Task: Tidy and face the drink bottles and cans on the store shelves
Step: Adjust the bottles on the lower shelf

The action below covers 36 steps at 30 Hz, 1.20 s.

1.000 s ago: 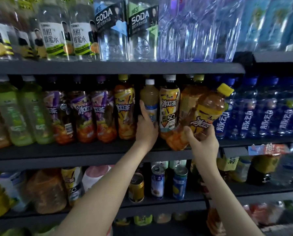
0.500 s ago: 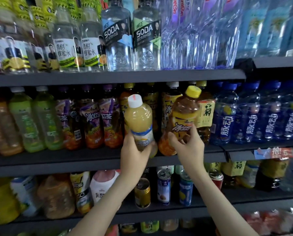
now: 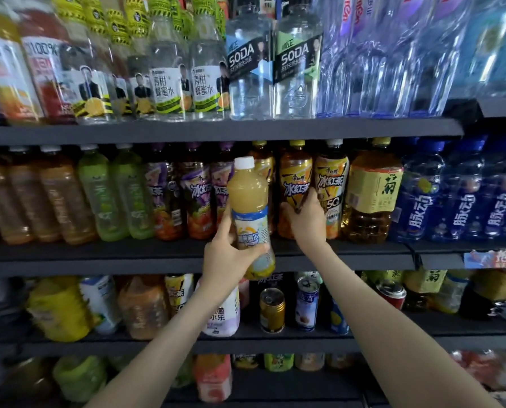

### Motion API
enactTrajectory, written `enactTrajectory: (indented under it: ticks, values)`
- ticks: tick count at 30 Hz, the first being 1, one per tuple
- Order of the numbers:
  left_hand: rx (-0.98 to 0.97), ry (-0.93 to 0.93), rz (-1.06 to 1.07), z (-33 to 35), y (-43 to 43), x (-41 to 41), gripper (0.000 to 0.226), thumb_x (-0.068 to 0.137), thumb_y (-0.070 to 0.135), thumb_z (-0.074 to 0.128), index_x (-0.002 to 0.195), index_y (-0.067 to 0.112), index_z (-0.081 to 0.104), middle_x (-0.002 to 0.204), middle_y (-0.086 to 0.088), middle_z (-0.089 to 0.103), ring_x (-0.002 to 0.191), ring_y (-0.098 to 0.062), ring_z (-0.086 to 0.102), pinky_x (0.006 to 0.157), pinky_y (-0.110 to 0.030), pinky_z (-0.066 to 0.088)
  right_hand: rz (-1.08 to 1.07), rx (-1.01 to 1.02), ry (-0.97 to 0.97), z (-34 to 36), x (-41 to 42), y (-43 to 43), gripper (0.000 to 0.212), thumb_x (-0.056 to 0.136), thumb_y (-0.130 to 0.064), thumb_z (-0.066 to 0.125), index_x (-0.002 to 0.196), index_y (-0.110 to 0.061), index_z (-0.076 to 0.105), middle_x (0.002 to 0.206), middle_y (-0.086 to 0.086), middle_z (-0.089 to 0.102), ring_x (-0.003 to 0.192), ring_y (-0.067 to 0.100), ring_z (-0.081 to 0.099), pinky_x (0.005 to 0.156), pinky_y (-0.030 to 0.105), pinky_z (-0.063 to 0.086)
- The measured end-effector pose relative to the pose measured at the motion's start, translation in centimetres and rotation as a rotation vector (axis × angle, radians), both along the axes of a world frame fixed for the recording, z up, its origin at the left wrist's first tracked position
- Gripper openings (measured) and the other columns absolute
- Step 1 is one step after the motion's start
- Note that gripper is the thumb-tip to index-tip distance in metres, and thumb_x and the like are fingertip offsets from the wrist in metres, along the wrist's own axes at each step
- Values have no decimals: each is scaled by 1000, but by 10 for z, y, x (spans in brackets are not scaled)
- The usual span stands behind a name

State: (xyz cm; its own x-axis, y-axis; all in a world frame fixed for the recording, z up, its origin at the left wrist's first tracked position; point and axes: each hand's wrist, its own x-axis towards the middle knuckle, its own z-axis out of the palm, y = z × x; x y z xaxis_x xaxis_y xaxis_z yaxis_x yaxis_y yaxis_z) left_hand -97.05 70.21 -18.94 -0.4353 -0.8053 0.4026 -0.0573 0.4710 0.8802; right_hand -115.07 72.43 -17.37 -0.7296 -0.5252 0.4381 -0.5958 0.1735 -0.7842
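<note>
The pale juice bottle (image 3: 250, 207) is in the air just in front of the middle shelf (image 3: 98, 257). It is between the purple-label bottles (image 3: 195, 195) on the left and the yellow-label iced tea bottle (image 3: 294, 184) on the right. The left hand (image 3: 228, 257) grips it around the lower label, with fingers and thumb curled round it. The right hand (image 3: 304, 217) wraps its fingers on the lower body of the iced tea bottle, which stands on the shelf.

I judge that the juice bottle does not belong in this row. To do the step well, hold it away from the neighbours and turn the tea bottle until its label faces the near side.

The long axis of the juice bottle is almost vertical. The top leans a little left, and the white cap (image 3: 244, 162) points up.
</note>
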Motion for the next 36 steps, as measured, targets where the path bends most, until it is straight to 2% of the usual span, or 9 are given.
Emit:
enactTrajectory:
  ticks: [7,12,16,19,23,26,29,32,36]
  values:
    - [76,-72,-43,6,6,21,105,70,24,84,147,47,16,108,17,64,92,8,62,80,-20,54,26,-39,-76,9,36,29,73,95,-29,56,151,-6,15,149,13,38,134,26,39,102,31,36]
    - [94,-112,-23,10,23,40,94,77,25,79,144,47,18,95,29,59,79,23,54,66,-5,48,440,-44,-219,18,93,71,78,89,-34,65,150,-27,17,116,-18,53,97,-9,54,82,12,48]
    - [122,-92,14,-4,43,63,89,84,23,71,140,59,13,126,11,62,101,-3,63,84,-32,57,677,69,-206,10,127,77,101,85,-25,71,151,-38,-5,112,-26,49,83,-23,54,64,-1,42]
    - [76,-169,66,-10,52,99,84,86,23,67,133,69,15,120,20,59,89,-3,64,80,-36,57,715,40,-275,-1,155,76,98,87,-23,69,149,-45,-3,110,-30,51,83,-19,58,66,5,47]
    - [115,-144,25,-13,48,162,69,89,18,66,137,56,33,129,39,42,113,25,41,91,-5,40,807,0,-387,-12,195,59,95,87,-23,69,146,-50,0,127,-10,58,94,-5,62,70,14,53]
    - [191,-118,-5,-17,33,216,61,91,25,64,137,55,37,139,35,39,131,13,33,103,-14,35,888,-21,-433,-14,237,35,95,87,-18,69,145,-53,2,120,1,63,92,9,67,71,23,55]
    - [260,-73,25,-17,15,281,54,93,22,61,129,56,40,132,35,46,123,16,41,95,-11,40,939,14,-411,-19,291,1,97,85,-20,71,148,-48,2,111,-2,65,87,8,67,68,25,54]
    - [331,-26,80,-15,-10,355,45,94,13,57,125,44,45,122,31,52,110,17,51,84,-9,44,995,22,-422,-20,363,-40,97,84,-25,73,144,-55,3,124,-4,60,103,13,64,79,34,57]
    - [313,-56,189,-12,-58,462,41,93,21,60,123,47,47,124,20,56,113,10,53,90,-15,46,1058,-25,-448,-15,470,-96,96,83,-26,73,143,-57,4,135,-10,52,115,11,58,87,37,56]
